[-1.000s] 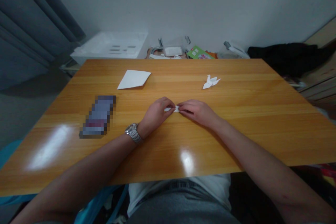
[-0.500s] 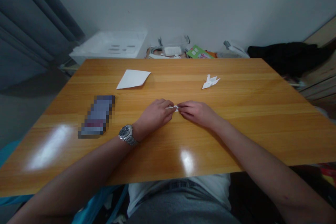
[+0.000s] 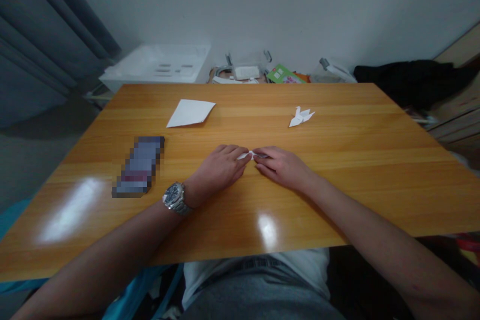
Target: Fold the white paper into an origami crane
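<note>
A small folded piece of white paper (image 3: 245, 155) lies on the wooden table (image 3: 337, 160) between my two hands, mostly hidden by the fingers. My left hand (image 3: 217, 170), with a metal watch (image 3: 173, 198) on the wrist, pinches the paper's left end. My right hand (image 3: 281, 167) pinches the right end, fingertips meeting the left hand's. Both hands rest on the table top.
A finished white paper crane (image 3: 300, 116) sits at the back right of the table. A flat white sheet (image 3: 190, 112) lies at the back left. A blurred-out phone-like object (image 3: 139, 165) lies left of my hands. Clutter and a white tray (image 3: 157, 65) stand behind the table.
My left wrist has slid back towards me and turned, showing the watch face. Both hands have lowered slightly onto the table, still pinching the small paper.
</note>
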Demonstrator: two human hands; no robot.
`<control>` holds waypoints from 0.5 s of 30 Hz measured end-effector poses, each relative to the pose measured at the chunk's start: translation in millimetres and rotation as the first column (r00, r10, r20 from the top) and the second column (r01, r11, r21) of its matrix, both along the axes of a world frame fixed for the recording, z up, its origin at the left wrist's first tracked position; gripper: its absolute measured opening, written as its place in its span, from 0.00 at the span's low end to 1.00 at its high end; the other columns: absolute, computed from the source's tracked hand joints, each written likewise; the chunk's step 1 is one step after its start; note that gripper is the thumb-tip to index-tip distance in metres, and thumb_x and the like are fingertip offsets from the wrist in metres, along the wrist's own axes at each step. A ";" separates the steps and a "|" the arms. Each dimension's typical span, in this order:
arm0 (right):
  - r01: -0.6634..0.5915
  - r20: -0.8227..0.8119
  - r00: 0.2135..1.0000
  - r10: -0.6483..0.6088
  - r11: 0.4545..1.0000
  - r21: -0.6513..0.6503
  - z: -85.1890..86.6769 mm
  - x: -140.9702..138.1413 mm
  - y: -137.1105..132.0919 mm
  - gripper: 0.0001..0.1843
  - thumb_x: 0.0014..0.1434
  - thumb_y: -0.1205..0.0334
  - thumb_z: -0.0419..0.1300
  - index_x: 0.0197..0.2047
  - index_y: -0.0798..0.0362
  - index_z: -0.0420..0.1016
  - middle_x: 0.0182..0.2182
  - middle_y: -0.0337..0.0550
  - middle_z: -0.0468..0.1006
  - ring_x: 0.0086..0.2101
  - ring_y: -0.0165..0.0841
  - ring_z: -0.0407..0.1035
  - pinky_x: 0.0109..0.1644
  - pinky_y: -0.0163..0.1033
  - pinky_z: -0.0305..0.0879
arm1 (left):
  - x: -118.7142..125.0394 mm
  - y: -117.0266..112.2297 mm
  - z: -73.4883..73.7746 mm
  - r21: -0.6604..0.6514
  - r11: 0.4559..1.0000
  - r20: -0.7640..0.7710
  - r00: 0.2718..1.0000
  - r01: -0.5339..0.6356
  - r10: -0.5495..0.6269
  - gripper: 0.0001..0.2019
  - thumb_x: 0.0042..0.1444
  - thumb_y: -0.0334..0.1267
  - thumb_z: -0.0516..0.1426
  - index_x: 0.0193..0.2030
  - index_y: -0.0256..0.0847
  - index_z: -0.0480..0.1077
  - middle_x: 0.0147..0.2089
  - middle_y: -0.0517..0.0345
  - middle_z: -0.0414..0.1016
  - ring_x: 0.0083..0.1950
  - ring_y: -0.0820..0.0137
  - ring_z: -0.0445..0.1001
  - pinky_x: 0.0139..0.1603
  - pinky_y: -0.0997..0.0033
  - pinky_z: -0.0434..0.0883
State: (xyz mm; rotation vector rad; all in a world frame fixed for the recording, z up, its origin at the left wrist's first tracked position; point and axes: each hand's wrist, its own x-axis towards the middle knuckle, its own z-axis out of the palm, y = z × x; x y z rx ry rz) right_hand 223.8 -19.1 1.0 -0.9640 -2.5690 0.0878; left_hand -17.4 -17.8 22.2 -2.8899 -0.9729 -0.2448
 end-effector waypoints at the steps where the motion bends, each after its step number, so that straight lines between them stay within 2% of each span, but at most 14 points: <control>1: 0.004 -0.008 1.000 -0.004 1.000 -0.005 -0.3 -0.2 -0.7 0.16 0.71 0.62 0.55 0.51 0.59 0.82 0.53 0.57 0.80 0.51 0.44 0.76 0.58 0.51 0.74 | -1.4 0.1 -0.9 -0.006 1.000 0.000 1.000 0.001 -0.001 0.16 0.71 0.35 0.50 0.62 0.38 0.69 0.58 0.46 0.74 0.58 0.58 0.72 0.58 0.57 0.68; 8: -0.012 -0.080 0.997 0.013 1.000 0.013 -7.5 7.0 1.3 0.17 0.72 0.63 0.53 0.52 0.59 0.82 0.54 0.56 0.81 0.52 0.41 0.77 0.61 0.47 0.74 | -20.2 11.2 -8.2 -0.130 0.989 0.024 0.997 0.075 -0.072 0.20 0.73 0.39 0.48 0.67 0.39 0.66 0.67 0.47 0.70 0.65 0.62 0.71 0.66 0.61 0.67; 10: -0.019 -0.074 0.997 0.021 1.000 0.025 -7.3 8.8 1.9 0.17 0.72 0.64 0.53 0.51 0.59 0.82 0.53 0.56 0.81 0.52 0.41 0.78 0.61 0.47 0.74 | -24.5 13.9 -7.5 -0.159 0.981 0.031 0.994 0.111 -0.107 0.20 0.73 0.41 0.47 0.67 0.40 0.67 0.69 0.50 0.69 0.67 0.64 0.70 0.68 0.62 0.66; 15: -0.026 -0.016 1.000 0.027 0.999 0.041 -3.4 9.0 1.4 0.17 0.71 0.64 0.53 0.50 0.57 0.83 0.54 0.55 0.81 0.52 0.43 0.78 0.59 0.50 0.76 | -24.1 10.2 0.0 -0.158 0.984 0.030 0.997 0.077 -0.073 0.21 0.72 0.42 0.50 0.66 0.39 0.68 0.68 0.47 0.69 0.66 0.61 0.70 0.69 0.59 0.66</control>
